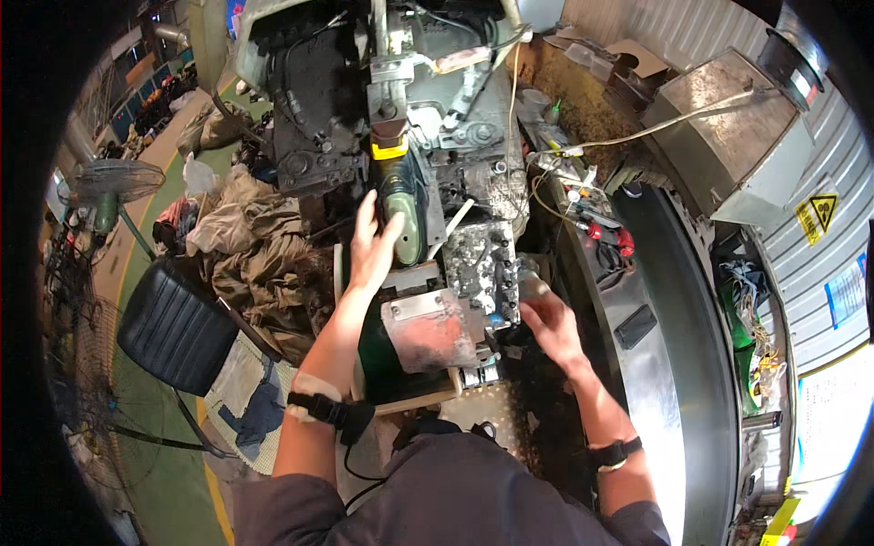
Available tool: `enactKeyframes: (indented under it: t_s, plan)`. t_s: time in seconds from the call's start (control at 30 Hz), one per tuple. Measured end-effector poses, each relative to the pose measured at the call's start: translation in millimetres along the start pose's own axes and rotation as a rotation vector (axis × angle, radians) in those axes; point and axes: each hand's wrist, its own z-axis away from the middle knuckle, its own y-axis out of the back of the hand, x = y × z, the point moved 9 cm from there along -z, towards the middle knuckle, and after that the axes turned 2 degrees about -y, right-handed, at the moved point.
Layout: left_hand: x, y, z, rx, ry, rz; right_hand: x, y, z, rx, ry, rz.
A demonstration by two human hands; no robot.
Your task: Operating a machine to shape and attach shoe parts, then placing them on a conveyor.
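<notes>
A shoe [403,205] with an olive-green front part, dark sides and a yellow band sits upright in the middle of a dark machine [478,136]. My left hand [371,250] is open at its near left side, thumb against the green part and fingers stretched along the edge. My right hand [552,329] is beside a worn control block [482,264], at its right edge. Its thumb and fingers look apart, though the fingertips are blurred. Closer to me, a worn reddish pad [428,332] is fixed to the machine's front.
To the left stand a black chair [173,314], a heap of brown cloth [250,227] and a fan [114,182]. A dark conveyor belt [687,318] runs along the right, with a phone-like black object [635,326] on its metal edge. A metal box [724,127] stands behind it.
</notes>
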Motion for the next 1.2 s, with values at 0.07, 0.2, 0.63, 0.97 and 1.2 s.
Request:
enactKeyframes:
  t_s: [0.07, 0.2, 0.63, 0.97, 1.2]
  plan:
    - [-22.8, 48.3, 14.4, 0.105, 0.033, 0.056, -56.8, -35.2, -15.1, -0.061, 0.092, -0.006]
    - [-81.3, 136.1, 64.1, 0.124, 0.129, 0.014, -127.3, -90.7, -33.6, -0.175, 0.190, 0.214]
    - [-145.2, 220.9, 150.7, 0.353, 0.493, 0.064, -150.8, -186.4, -111.5, -0.006, 0.138, 0.421]
    - [-78.2, 135.9, 53.2, 0.105, 0.327, 0.090, -144.3, -185.6, -108.1, 0.103, 0.116, 0.464]
    - [-33.6, 77.2, -5.5, -0.026, 0.353, 0.656, -165.7, -143.7, -23.1, -0.231, 0.048, -0.346]
